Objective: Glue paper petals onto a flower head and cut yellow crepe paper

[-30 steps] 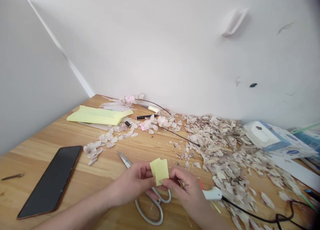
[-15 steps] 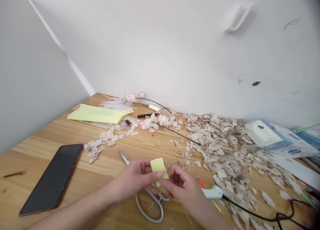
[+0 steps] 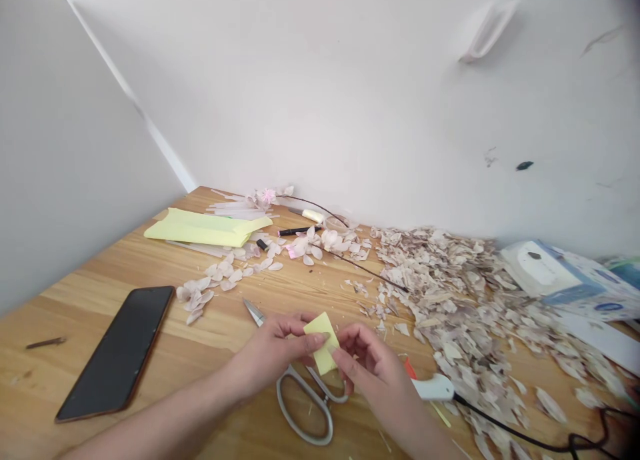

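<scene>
Between my two hands is a small piece of yellow paper (image 3: 321,332), held upright and slightly tilted. My left hand (image 3: 285,343) pinches it from the left, thumb across its face. From the right, the thumb and fingers of my right hand (image 3: 367,360) close on its lower right edge. Beneath both hands lie silver scissors (image 3: 306,407), their blades pointing to the far left and partly covered by my left hand. Just right of my right hand rests a white-handled tool (image 3: 434,388) with a black cord.
A black phone (image 3: 117,353) lies at left. Behind are folded yellow paper (image 3: 205,229), pale loose petals (image 3: 220,273), a black marker (image 3: 299,231) and flower stems (image 3: 363,271). A large petal heap (image 3: 450,280) and a tissue box (image 3: 565,280) occupy the right, before the wall.
The yellow paper has turned in my fingers, and its lower part now shows as one flat face. The whole view has shifted slightly, so everything appears a little further right.
</scene>
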